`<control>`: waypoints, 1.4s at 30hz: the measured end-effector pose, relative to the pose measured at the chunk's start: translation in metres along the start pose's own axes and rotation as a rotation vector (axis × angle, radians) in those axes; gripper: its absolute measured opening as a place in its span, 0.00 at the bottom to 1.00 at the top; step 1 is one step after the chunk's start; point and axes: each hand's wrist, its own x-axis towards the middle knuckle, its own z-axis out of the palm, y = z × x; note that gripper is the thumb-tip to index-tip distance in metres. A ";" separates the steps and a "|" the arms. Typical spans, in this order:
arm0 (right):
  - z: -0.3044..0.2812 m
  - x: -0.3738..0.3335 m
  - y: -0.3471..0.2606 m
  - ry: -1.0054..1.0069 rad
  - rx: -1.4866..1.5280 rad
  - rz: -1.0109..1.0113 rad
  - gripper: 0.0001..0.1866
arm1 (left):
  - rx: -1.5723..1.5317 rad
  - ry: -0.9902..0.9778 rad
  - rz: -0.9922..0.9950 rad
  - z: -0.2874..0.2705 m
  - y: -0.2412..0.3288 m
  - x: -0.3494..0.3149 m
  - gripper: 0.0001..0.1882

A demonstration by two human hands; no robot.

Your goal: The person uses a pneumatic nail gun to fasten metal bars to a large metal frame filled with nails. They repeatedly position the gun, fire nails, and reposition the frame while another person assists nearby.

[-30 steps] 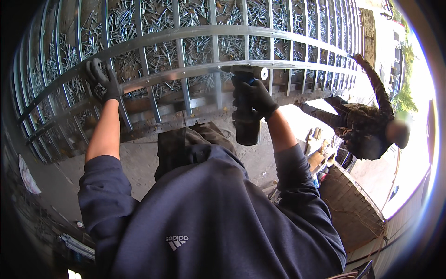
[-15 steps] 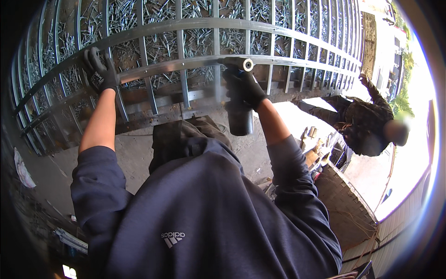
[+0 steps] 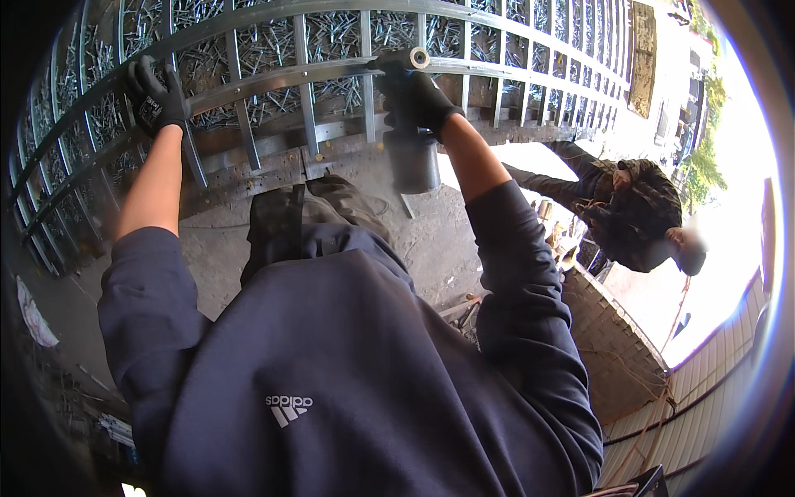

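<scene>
1. The co-worker (image 3: 642, 207) had drawn an arm back from the far end of the metal lattice (image 3: 281, 79) and now held it close to the body, whereas the wearer's two hands had kept their places on the lattice.
2. A small pale emblem (image 3: 288, 407) with a line of lettering sat upside down on the dark sweatshirt (image 3: 348, 331). Pale print also showed on the back of the left glove, too small for me to make out.
3. The right hand (image 3: 421, 103), in a dark glove, was wrapped around a pistol-shaped power tool (image 3: 416, 170), whose nose met the lower curved rail by an upright bar.
4. The left hand (image 3: 157, 99), also gloved and well apart from the right, lay over the lattice with its fingers stretched out.
5. Thin metal pins (image 3: 335, 41) were strewn thickly under the bars.
6. To the right stood a large brown box (image 3: 613, 348), clutter (image 3: 563, 236) beyond it and a corrugated wall (image 3: 687, 414) beside it. A whitish cloth (image 3: 35, 315) lay at the left.
7. The glove hid the tool's grip, the co-worker's head was blurred, glare washed out the right side, and the picture's edge cut off the lattice's top.
</scene>
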 end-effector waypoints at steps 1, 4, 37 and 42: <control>0.000 0.003 0.004 -0.020 -0.009 -0.048 0.21 | 0.014 -0.025 -0.016 -0.001 0.000 0.000 0.31; 0.010 0.006 0.008 0.036 0.196 0.162 0.21 | 0.263 -0.037 0.012 -0.006 0.000 -0.001 0.31; -0.126 -0.030 0.116 0.024 0.063 -0.078 0.33 | 0.304 -0.066 0.227 0.103 0.230 -0.048 0.28; -0.132 -0.038 0.105 -0.003 0.020 -0.186 0.35 | 0.247 -0.085 0.230 0.097 0.238 -0.045 0.27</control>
